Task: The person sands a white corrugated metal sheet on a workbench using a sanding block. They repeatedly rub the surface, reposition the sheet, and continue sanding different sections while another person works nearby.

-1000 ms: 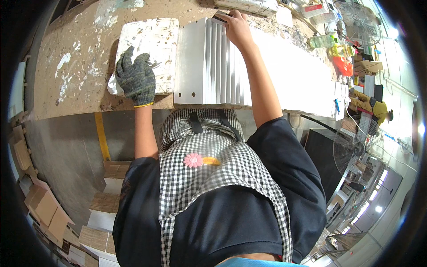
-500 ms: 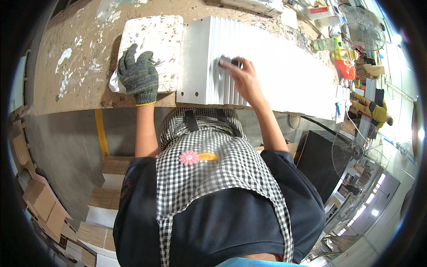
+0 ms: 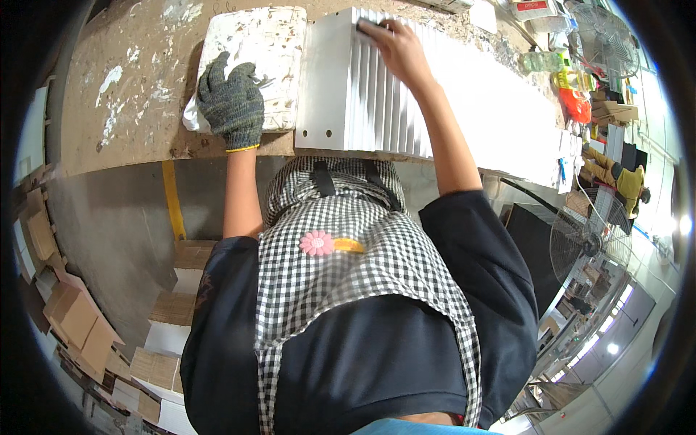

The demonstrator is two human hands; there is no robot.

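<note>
Black short-sleeved top, faint reddish marking on left sleeve. Black-and-white gingham apron over it, matching shoulder straps, two black strips near its far end. Pink flower on front, yellow-orange bar beside it. Left hand: dark grey-green knit glove, yellow cuff edge. Right hand ungloved. Light-blue fabric at neck.

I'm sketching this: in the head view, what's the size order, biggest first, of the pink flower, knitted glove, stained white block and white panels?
1. White panels
2. Stained white block
3. Knitted glove
4. Pink flower
</note>
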